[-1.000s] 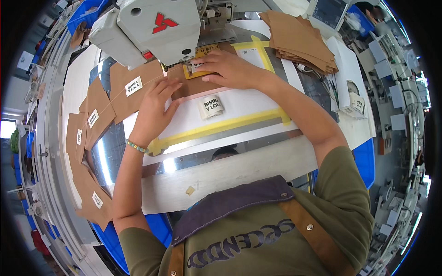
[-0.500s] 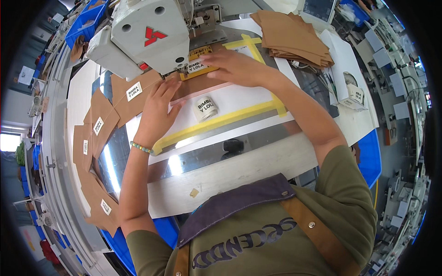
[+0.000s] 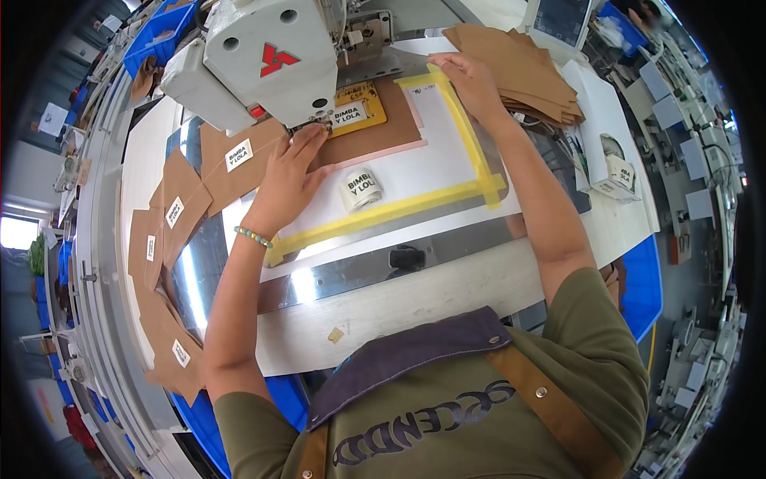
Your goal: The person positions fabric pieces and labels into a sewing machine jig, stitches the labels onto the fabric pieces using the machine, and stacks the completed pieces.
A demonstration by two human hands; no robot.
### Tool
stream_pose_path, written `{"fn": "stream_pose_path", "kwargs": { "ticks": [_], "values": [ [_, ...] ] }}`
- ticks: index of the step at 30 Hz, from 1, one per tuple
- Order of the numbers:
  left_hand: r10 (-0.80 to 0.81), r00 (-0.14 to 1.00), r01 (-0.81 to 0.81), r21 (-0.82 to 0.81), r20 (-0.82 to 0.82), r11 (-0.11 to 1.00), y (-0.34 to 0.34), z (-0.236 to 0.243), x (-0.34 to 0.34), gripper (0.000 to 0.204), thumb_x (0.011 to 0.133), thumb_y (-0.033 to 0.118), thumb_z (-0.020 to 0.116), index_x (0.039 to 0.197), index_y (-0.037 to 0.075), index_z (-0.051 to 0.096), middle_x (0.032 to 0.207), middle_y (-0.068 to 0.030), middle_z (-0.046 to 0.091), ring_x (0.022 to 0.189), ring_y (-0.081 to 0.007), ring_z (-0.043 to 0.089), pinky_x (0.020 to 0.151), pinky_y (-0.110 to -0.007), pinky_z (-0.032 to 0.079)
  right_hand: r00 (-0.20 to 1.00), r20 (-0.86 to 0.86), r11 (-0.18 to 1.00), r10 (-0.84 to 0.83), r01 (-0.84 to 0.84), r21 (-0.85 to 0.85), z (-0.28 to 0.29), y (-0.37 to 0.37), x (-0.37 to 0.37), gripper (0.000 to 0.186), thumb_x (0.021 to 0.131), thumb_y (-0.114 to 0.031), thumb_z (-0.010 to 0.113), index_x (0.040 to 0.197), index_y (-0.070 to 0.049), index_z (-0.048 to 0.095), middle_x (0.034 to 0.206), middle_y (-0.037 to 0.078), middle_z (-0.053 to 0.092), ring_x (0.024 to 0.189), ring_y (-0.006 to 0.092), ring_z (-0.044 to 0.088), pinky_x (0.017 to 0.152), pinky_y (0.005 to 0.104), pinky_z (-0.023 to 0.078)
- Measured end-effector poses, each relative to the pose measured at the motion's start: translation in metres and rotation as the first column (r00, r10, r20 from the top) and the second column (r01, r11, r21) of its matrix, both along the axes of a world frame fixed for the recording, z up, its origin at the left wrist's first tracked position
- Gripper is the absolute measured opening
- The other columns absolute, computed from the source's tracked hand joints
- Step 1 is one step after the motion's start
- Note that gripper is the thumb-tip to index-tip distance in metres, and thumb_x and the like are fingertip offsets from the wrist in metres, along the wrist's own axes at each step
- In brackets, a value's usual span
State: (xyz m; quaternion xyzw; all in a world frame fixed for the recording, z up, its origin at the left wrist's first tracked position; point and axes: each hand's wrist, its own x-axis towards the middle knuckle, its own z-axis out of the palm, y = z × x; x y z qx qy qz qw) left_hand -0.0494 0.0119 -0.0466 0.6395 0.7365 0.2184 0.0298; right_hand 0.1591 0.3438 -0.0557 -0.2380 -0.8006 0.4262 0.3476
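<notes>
My left hand [image 3: 291,172] lies with fingers stretched over the left part of a brown panel [image 3: 371,147] under the sewing machine head [image 3: 259,60]. On that panel sits a yellow template [image 3: 373,116] framing a white printed label [image 3: 346,117]. My right hand [image 3: 472,86] is at the far right corner of the yellow-taped board, beside a stack of brown panels [image 3: 515,68]. Its fingers are extended, with nothing visible in them. A small roll of white printed labels [image 3: 361,190] stands on the white sheet [image 3: 407,188] between my arms.
Overlapping brown panels with white labels [image 3: 185,188] trail down the table's left side. At the right is a white box [image 3: 594,128] with another label roll [image 3: 620,171]. A control screen [image 3: 558,22] stands behind the stack. Blue bins [image 3: 638,279] flank the table.
My right hand has left the yellow template and moved right to the board's far corner, by the brown stack. My left hand stays at the panel beside the machine head.
</notes>
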Motion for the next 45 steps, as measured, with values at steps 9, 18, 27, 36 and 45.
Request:
{"fn": "stream_pose_path", "kwargs": {
  "ticks": [9, 18, 27, 36, 45],
  "values": [
    [-0.017, 1.000, 0.017, 0.004, -0.024, 1.000, 0.002, -0.002, -0.002, 0.046, 0.105, 0.021, 0.071, 0.147, 0.003, 0.067, 0.162, -0.0109, 0.059, 0.149, -0.0387, 0.048, 0.128, -0.048, 0.038, 0.999, 0.000, 0.998, 0.042, -0.042, -0.043, -0.001, 0.002, 0.001, 0.036, 0.109, -0.029, 0.064, 0.127, -0.002, 0.081, 0.128, 0.010, 0.080, 0.122, 0.0185, 0.069, 0.111, 0.0331, 0.049],
    [-0.039, 0.998, 0.039, -0.006, -0.040, 0.999, 0.005, 0.000, -0.007, 0.041, 0.103, 0.019, 0.072, 0.142, 0.007, 0.073, 0.161, -0.0062, 0.061, 0.148, -0.0370, 0.046, 0.128, -0.048, 0.037, 0.996, -0.064, 0.992, 0.068, -0.075, -0.101, -0.006, 0.005, -0.001, 0.033, 0.109, -0.026, 0.064, 0.122, -0.002, 0.082, 0.121, 0.008, 0.082, 0.117, 0.0158, 0.071, 0.107, 0.0309, 0.050],
    [-0.040, 0.999, 0.040, -0.023, 0.000, 0.999, 0.003, 0.002, -0.008, 0.039, 0.103, 0.016, 0.073, 0.141, 0.008, 0.073, 0.161, -0.0066, 0.060, 0.153, -0.0400, 0.046, 0.129, -0.049, 0.038, 0.996, -0.063, 0.991, 0.069, -0.076, -0.109, -0.011, 0.010, -0.004, 0.032, 0.108, -0.028, 0.066, 0.120, -0.003, 0.083, 0.117, 0.006, 0.082, 0.105, 0.0140, 0.071, 0.097, 0.0296, 0.052],
    [-0.074, 0.997, 0.074, -0.018, -0.005, 0.997, 0.004, 0.002, -0.013, 0.040, 0.101, 0.012, 0.074, 0.141, 0.007, 0.073, 0.160, -0.0081, 0.062, 0.152, -0.0399, 0.046, 0.126, -0.048, 0.042, 0.999, -0.012, 0.996, 0.035, -0.034, 0.083, -0.003, -0.011, -0.006, 0.032, 0.109, -0.030, 0.066, 0.119, -0.003, 0.082, 0.119, 0.007, 0.082, 0.114, 0.0204, 0.074, 0.106, 0.0348, 0.053],
    [0.000, 1.000, 0.000, -0.011, 0.029, 1.000, 0.018, -0.004, -0.026, 0.044, 0.102, 0.020, 0.075, 0.146, 0.011, 0.071, 0.155, -0.0170, 0.063, 0.135, -0.0387, 0.053, 0.120, -0.047, 0.044, 0.995, 0.075, 0.989, 0.071, -0.080, 0.126, 0.002, -0.022, -0.004, 0.029, 0.107, -0.026, 0.067, 0.118, -0.002, 0.080, 0.123, 0.013, 0.081, 0.112, 0.0268, 0.075, 0.105, 0.0385, 0.055]
  ]
}}
